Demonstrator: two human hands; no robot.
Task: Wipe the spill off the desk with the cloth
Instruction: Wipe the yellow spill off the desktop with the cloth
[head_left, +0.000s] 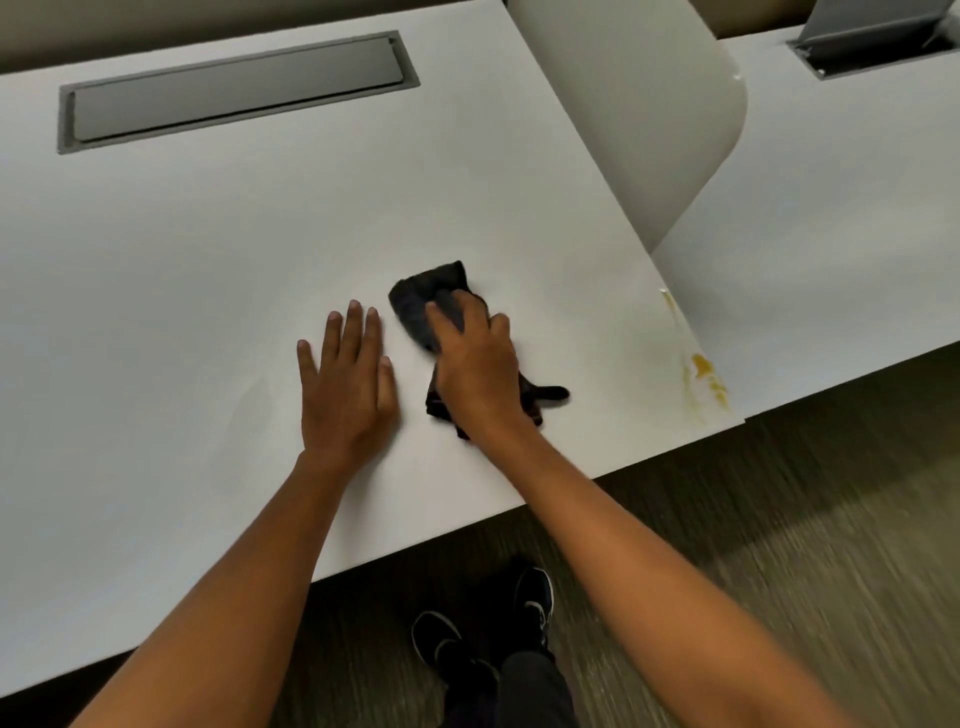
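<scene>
A dark grey cloth (422, 304) lies crumpled on the white desk (208, 249), near its middle. My right hand (475, 364) presses down on the cloth, fingers curled over it. Flat on the desk just left of the cloth rests my left hand (347, 379), fingers apart and holding nothing. A yellow-orange spill (705, 371) streaks the desk's right corner, well to the right of the cloth and apart from it.
A grey cable hatch (234, 88) is set into the desk at the back left. A curved white divider (649, 104) separates this desk from a neighbouring desk (831, 208) on the right. My black shoes (483, 618) stand on carpet below the front edge.
</scene>
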